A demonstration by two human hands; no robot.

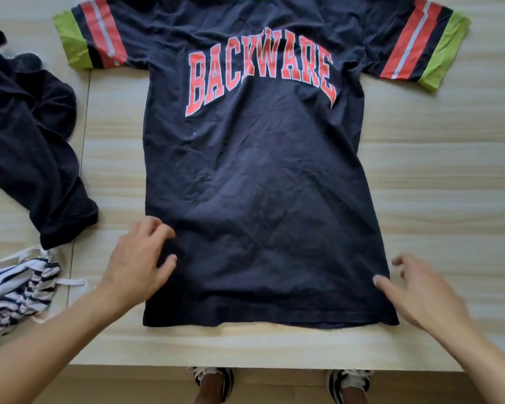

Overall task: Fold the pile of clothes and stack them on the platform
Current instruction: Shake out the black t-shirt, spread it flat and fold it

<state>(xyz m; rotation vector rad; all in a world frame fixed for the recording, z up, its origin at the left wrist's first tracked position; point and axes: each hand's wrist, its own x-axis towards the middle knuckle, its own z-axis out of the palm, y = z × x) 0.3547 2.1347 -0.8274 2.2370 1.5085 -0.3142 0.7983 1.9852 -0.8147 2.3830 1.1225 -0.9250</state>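
The left hand (140, 263) rests on the lower left edge of the dark T-shirt (260, 170), fingers relaxed and gripping nothing. The right hand (420, 293), fingers spread and also gripping nothing, sits at its lower right edge. The T-shirt lies flat, print up, on the table (435, 170). A dark garment (27, 135) and a striped garment (15, 290) lie left of it.

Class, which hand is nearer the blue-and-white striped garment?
Left. The left hand lies on the T-shirt edge just right of the striped garment; the right hand is at the shirt's opposite edge.
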